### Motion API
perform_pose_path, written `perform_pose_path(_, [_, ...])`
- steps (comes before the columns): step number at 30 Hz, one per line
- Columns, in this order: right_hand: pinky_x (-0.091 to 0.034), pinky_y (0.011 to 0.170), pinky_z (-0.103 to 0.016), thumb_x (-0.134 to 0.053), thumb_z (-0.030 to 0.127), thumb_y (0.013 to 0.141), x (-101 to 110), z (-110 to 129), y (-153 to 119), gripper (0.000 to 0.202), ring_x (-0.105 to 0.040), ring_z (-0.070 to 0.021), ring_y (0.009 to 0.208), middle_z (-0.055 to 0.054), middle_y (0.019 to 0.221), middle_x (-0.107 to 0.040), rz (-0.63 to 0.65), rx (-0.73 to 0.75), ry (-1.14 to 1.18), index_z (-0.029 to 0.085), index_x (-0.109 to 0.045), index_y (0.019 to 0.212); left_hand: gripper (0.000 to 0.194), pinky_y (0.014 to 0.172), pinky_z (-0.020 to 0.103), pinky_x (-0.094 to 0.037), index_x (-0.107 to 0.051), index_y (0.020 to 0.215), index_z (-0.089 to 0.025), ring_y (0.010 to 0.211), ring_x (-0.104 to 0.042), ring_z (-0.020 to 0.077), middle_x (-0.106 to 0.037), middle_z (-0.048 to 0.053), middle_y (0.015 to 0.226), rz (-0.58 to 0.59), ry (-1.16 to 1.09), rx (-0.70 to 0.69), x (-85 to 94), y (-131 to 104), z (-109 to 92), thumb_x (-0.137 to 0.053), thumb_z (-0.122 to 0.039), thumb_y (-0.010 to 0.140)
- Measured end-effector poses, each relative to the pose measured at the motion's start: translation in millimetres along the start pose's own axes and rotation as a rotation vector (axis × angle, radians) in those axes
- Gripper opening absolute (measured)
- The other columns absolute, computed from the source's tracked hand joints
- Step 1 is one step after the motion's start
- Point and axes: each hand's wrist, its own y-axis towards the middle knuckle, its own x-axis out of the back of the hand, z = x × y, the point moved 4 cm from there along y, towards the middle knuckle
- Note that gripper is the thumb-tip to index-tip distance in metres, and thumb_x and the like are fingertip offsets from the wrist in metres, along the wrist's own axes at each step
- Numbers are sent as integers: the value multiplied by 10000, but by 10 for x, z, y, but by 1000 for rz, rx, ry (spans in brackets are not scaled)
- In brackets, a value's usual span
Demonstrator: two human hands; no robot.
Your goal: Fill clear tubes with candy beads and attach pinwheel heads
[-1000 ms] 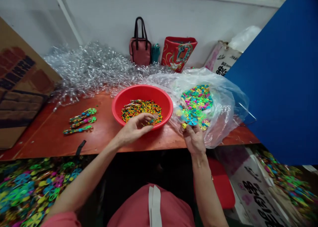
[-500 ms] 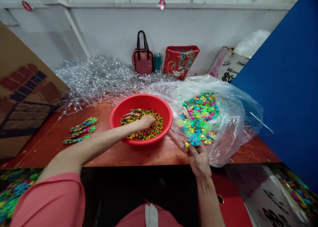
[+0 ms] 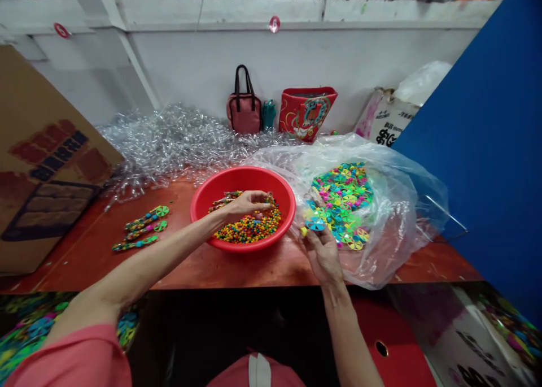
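My left hand [image 3: 245, 205] is over the red bowl [image 3: 243, 247], fingers pinched round a small clear tube [image 3: 270, 197], mostly hidden by the fingers. Small multicoloured beads [image 3: 245, 231] fill the bottom of the bowl, and several filled tubes [image 3: 224, 198] lie on them at the back. Right of the bowl, my right hand [image 3: 325, 254] is closed on a blue spoked toy wheel [image 3: 315, 223] with a yellow piece at its side. Just beyond it, a clear plastic bag [image 3: 393, 229] lies open with many coloured toy wheels [image 3: 345, 192] in it.
Several bead-filled tubes with wheel tops [image 3: 144, 227] lie on the red-brown table [image 3: 178, 268] at left. A heap of clear tubes [image 3: 169, 141] covers the back. Behind stand a pink handbag [image 3: 244, 113] and a red bag [image 3: 292, 113]. A carton [image 3: 46, 166] and blue panel [image 3: 486, 149] flank the table.
My left hand has risen out of the beads, its fingers now showing with a clear tube. My right hand has moved up and left towards the bowl with the blue wheel.
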Motion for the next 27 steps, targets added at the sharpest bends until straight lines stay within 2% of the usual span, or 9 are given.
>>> perform_pose_path(4, [-585, 740, -243, -967, 400, 735, -436, 85, 167, 361, -695, -123, 828, 21, 953, -767, 75, 31, 55, 276, -734, 982, 564, 788, 361, -635, -710, 1234, -169, 850, -754, 201, -754, 73, 989, 54, -314, -37, -226, -520, -119, -901, -504, 823])
perform_pose_path(9, [-605, 759, -256, -986, 455, 703, -823, 84, 109, 402, -703, -135, 803, 21, 920, -770, 202, 11, 54, 276, -739, 966, 569, 644, 273, -587, -714, 1280, -166, 729, -713, 153, -747, 74, 951, 104, -489, -88, -573, -1017, -79, -851, -546, 879])
perform_pose_path(13, [-611, 744, -278, -931, 546, 767, -882, 62, -22, 404, -689, -144, 749, 5, 907, -765, 338, 6, -103, 267, -726, 975, 489, 594, 228, -539, -742, 1169, -141, 680, -672, 111, -743, 78, 957, 98, -566, -69, -699, -1192, 35, -857, -520, 884])
perform_pose_path(16, [-605, 753, -279, -923, 533, 788, -821, 124, -41, 383, -682, -148, 760, 12, 881, -741, 439, 37, -225, 263, -711, 958, 472, 552, 217, -495, -748, 1099, -128, 625, -644, 98, -727, 62, 882, 109, -637, -27, -743, -1267, 83, -876, -517, 863])
perform_pose_path(20, [-594, 728, -275, -917, 512, 809, -815, 238, -36, 351, -670, -150, 753, 12, 847, -721, 601, 64, -337, 261, -709, 941, 497, 513, 224, -430, -748, 1101, -134, 576, -603, 95, -717, 52, 849, 120, -659, 16, -813, -1325, 96, -880, -538, 844])
perform_pose_path(22, [-595, 731, -276, -904, 514, 824, -850, 276, -58, 340, -668, -150, 760, 11, 849, -713, 592, 112, -373, 262, -704, 933, 490, 535, 237, -427, -754, 1117, -147, 588, -581, 99, -711, 42, 850, 44, -581, -29, -829, -1321, 83, -869, -540, 847])
perform_pose_path(26, [-592, 769, -270, -867, 494, 873, -875, 292, -144, 289, -682, -151, 801, 7, 870, -718, 435, 245, -421, 268, -711, 963, 414, 786, 283, -496, -787, 1085, -178, 852, -635, 162, -740, 62, 1000, -353, -268, -238, -780, -1327, 16, -907, -457, 805])
perform_pose_path(27, [-596, 775, -276, -867, 495, 873, -853, 284, -166, 291, -688, -154, 804, 4, 875, -726, 406, 253, -421, 269, -712, 973, 430, 851, 292, -492, -787, 1083, -181, 927, -642, 181, -746, 69, 1046, -396, -255, -260, -789, -1338, 12, -923, -455, 781])
